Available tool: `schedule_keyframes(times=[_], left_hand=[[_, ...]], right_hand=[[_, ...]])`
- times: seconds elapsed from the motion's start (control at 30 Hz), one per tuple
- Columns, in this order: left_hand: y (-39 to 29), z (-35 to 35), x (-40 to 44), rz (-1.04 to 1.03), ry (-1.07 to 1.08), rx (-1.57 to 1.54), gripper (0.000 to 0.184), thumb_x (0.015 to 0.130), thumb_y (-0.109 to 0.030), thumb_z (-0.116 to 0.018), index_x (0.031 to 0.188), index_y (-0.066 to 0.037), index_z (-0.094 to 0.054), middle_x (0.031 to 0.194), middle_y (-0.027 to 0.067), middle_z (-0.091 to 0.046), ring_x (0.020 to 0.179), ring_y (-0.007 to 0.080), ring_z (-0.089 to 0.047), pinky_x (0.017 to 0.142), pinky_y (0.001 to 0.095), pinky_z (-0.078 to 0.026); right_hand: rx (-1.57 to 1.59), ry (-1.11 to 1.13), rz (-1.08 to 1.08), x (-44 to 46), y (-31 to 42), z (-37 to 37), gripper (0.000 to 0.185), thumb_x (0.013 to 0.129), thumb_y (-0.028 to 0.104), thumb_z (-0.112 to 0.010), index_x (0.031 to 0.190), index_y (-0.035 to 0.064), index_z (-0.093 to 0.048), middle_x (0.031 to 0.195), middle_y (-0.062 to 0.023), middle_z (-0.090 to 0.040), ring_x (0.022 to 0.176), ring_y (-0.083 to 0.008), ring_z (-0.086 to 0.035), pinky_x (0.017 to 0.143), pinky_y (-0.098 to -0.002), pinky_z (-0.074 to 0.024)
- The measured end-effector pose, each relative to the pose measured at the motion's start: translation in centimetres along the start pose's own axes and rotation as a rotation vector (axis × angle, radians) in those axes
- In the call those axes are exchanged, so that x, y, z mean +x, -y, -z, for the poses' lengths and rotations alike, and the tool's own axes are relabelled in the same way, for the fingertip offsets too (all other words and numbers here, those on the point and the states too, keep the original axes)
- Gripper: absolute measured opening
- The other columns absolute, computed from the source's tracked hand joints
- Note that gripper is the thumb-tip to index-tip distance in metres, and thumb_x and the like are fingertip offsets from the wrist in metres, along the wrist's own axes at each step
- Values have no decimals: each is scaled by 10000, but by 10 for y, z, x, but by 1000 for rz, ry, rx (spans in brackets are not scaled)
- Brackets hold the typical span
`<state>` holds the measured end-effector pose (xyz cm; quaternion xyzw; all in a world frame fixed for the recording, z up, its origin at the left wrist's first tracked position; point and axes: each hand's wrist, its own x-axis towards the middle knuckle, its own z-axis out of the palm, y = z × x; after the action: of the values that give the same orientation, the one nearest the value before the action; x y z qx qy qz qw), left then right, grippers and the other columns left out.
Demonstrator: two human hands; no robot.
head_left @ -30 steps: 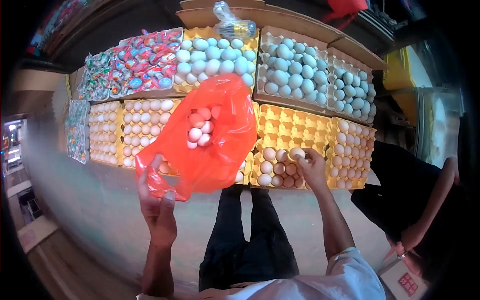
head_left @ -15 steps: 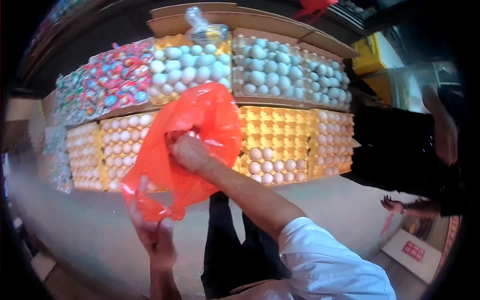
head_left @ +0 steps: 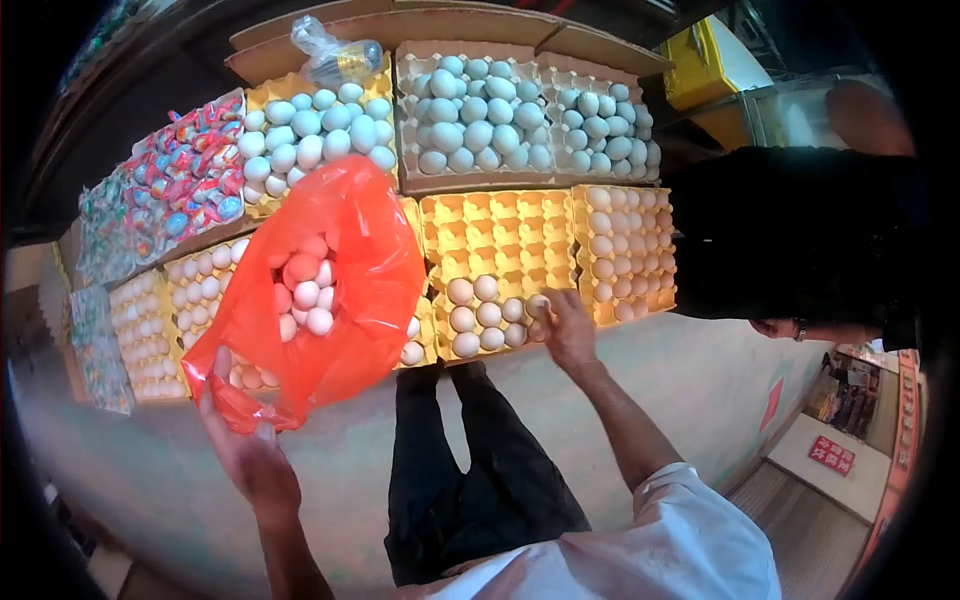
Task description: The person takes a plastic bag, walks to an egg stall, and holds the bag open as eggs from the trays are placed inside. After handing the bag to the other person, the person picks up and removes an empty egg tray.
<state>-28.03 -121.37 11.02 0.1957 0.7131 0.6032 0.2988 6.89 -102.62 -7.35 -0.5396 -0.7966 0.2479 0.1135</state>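
My left hand is closed on the lower edge of a red plastic bag, holding its mouth open. Several pale and pinkish eggs show inside it. My right hand reaches into a yellow egg tray, with its fingers around an egg at the tray's right side. Several more eggs fill the near rows of this tray, while its far cups hold none. The bag hides part of the trays beneath it.
Trays of bluish eggs stand behind, beside wrapped eggs in pink and green plastic. A clear plastic bag lies on top. Another person in dark clothing stands at the right, one hand low.
My right hand has left the red bag and moved right to an egg in the tray. Eggs inside the bag are now visible. The view has shifted slightly.
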Motion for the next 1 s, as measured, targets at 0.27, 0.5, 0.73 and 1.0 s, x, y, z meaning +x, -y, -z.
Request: schedule_keyframes(times=[0.27, 0.5, 0.73, 1.0], left_hand=[[-6, -36, -15, -26, -79, -76, 625, 938, -56, -535, 1505, -46, -272, 1571, 172, -310, 1436, 298, -330, 1099, 436, -418], [3, -52, -23, -27, -116, -53, 638, 946, -85, -556, 1520, -67, -277, 1567, 176, -324, 1419, 288, -364, 1098, 437, -419], [2, -52, -23, -32, -129, 20, 646, 952, -93, -557, 1529, -73, -266, 1577, 161, -319, 1416, 280, -372, 1093, 441, -429], [3, -58, -22, -9, -132, 42, 655, 957, -122, -561, 1535, -71, -257, 1569, 130, -351, 1394, 272, -406, 1076, 429, -437]], right_hand=[[-34, 143, -237, -4, -50, 6, 298, 866, 229, -733, 1115, 153, -586, 1001, -132, -608, 895, -340, -633, 753, -444, -525], [4, 156, -170, 5, -62, 9, 321, 848, 176, -714, 1095, 72, -538, 954, -150, -614, 876, -320, -641, 757, -430, -530], [1374, 237, -741, 14, -69, 50, 169, 910, 170, -653, 1031, 64, -599, 991, -111, -663, 857, -247, -669, 686, -344, -552], [164, 354, -194, 27, -36, 16, 280, 832, 293, -728, 964, 71, -619, 870, -132, -666, 763, -296, -686, 648, -423, -556]])
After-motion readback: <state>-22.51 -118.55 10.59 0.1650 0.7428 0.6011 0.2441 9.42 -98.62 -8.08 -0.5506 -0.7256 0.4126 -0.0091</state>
